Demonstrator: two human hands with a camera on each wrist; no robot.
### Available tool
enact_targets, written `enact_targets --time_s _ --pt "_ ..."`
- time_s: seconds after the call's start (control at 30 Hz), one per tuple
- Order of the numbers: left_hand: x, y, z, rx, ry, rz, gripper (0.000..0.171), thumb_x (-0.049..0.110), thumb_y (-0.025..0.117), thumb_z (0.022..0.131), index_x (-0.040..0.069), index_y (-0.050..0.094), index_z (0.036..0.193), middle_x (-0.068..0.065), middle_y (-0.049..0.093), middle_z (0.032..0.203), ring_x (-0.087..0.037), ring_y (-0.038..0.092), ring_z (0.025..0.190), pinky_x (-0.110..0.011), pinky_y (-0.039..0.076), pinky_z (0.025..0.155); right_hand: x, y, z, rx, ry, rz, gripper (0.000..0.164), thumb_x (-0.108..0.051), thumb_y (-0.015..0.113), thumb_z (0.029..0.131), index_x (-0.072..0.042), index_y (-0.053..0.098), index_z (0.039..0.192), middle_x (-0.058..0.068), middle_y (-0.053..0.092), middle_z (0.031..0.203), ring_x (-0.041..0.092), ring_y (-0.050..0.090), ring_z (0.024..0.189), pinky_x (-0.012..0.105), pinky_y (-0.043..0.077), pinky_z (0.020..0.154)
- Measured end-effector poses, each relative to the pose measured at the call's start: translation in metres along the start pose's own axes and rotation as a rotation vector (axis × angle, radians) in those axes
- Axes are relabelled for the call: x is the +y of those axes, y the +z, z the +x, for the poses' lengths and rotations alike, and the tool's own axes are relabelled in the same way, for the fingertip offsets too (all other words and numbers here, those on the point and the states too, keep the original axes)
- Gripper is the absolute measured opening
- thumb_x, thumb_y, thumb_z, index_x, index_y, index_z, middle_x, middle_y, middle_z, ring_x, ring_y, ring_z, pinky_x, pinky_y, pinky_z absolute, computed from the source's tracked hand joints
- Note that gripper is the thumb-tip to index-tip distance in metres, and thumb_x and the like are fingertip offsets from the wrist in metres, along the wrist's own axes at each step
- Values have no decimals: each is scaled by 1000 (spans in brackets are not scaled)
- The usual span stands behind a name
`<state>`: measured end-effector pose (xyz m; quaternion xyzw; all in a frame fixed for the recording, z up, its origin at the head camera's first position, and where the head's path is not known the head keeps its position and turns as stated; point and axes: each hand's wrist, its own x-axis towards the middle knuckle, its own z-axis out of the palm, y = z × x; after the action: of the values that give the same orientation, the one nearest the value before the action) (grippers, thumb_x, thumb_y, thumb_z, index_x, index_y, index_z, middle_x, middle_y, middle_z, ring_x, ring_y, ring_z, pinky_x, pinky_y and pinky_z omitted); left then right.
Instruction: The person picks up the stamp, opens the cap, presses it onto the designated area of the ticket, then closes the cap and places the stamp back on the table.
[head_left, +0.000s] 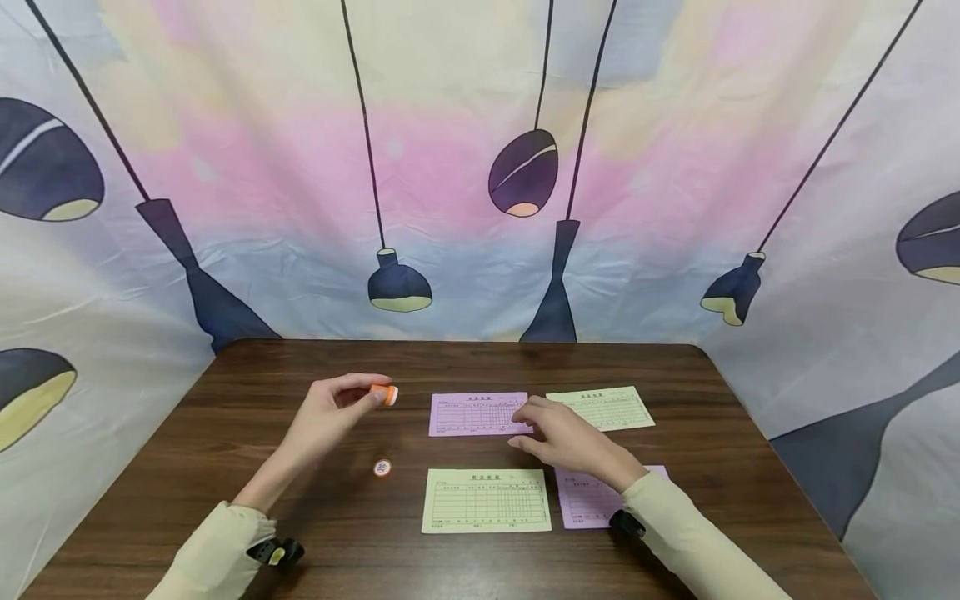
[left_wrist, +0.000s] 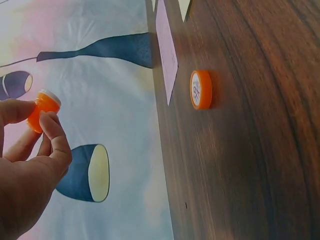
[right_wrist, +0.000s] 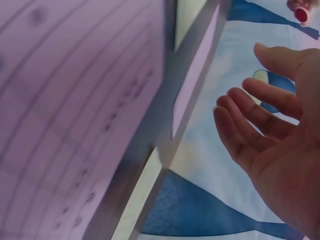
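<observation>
My left hand [head_left: 326, 417] pinches a small orange stamp [head_left: 386, 394] between thumb and fingers, raised over the left side of the table. One end of the stamp [left_wrist: 46, 104] looks white in the left wrist view; a red round face [right_wrist: 301, 14] shows in the right wrist view. Below that hand, a round orange cap [head_left: 382, 468] with a white printed top lies on the wood. The right hand [head_left: 566, 437], fingers loosely bent and holding nothing, hovers at the right edge of a purple printed slip [head_left: 465, 415]. Whether it touches the paper I cannot tell.
A green slip [head_left: 607, 408] lies at the back right, partly behind the right hand. Nearer the front are another green slip [head_left: 486, 500] and a purple one [head_left: 585, 504], partly covered by the right forearm. A patterned curtain [head_left: 465, 167] hangs behind the brown wooden table [head_left: 465, 575].
</observation>
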<state>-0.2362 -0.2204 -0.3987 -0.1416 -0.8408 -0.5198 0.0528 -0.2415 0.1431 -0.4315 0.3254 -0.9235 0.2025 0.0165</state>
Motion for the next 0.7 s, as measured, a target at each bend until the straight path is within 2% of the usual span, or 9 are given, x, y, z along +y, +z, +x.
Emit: enact_targets --time_s 0.13,0.37,0.53,0.7 --pt "2 7 5 -19 -19 -15 34 31 69 92 11 69 120 -10 73 113 -11 70 92 -23 56 78 7 1 -6 5 12 -22 36 -35 66 94 -8 67 118 4 65 107 14 61 90 30 51 78" --pt "4 19 13 -42 -53 -36 27 28 74 89 14 71 112 -9 73 108 -22 71 93 -26 57 75 22 2 -10 14 33 -55 40 -37 66 94 -8 65 122 3 64 116 17 63 108 37 53 91" --pt "2 24 18 -60 -44 -20 25 26 75 88 15 73 110 -8 74 109 -20 72 93 -26 57 75 28 3 -11 5 40 -65 44 -39 66 93 -9 64 125 5 63 123 21 61 117 40 51 98" --pt "4 29 22 -69 -19 22 22 25 76 87 21 74 109 -5 74 107 -18 70 90 -23 56 73 32 2 -9 -16 62 -68 53 -48 65 92 -11 61 130 3 61 127 19 60 119 39 51 99"
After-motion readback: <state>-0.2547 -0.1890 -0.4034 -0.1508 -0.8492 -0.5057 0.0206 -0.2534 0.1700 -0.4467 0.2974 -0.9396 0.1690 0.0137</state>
